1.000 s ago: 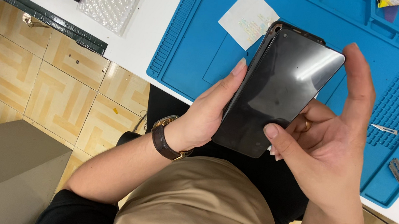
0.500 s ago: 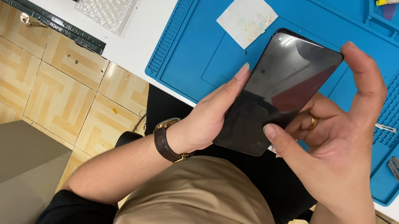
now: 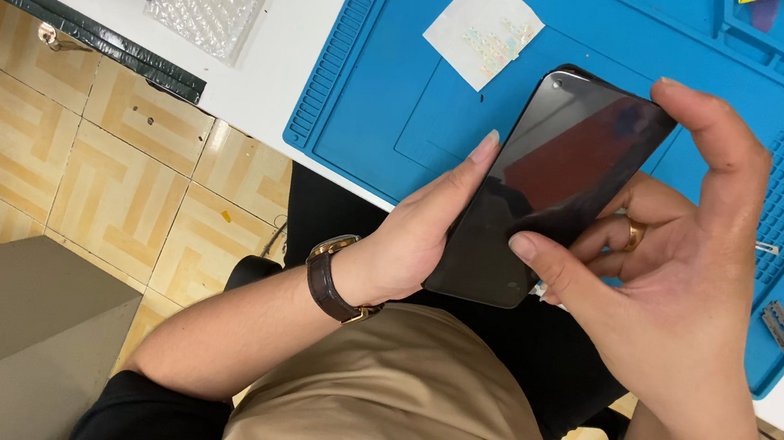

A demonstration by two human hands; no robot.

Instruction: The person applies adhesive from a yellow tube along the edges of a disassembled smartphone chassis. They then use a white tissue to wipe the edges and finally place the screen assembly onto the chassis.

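We see a black smartphone point(image 3: 558, 186) held up off the blue mat, its glossy dark screen facing us and switched off, with a dull reddish reflection across the upper half. It is a flat slab with rounded corners, tilted so its top end points toward one o'clock and its bottom end toward seven o'clock. A small camera hole sits near the top corner at eleven o'clock. The long edge at nine o'clock rests against our left hand point(image 3: 420, 239); our right hand point(image 3: 682, 278) grips it from three o'clock, thumb on the lower glass and forefinger curled over the top corner.
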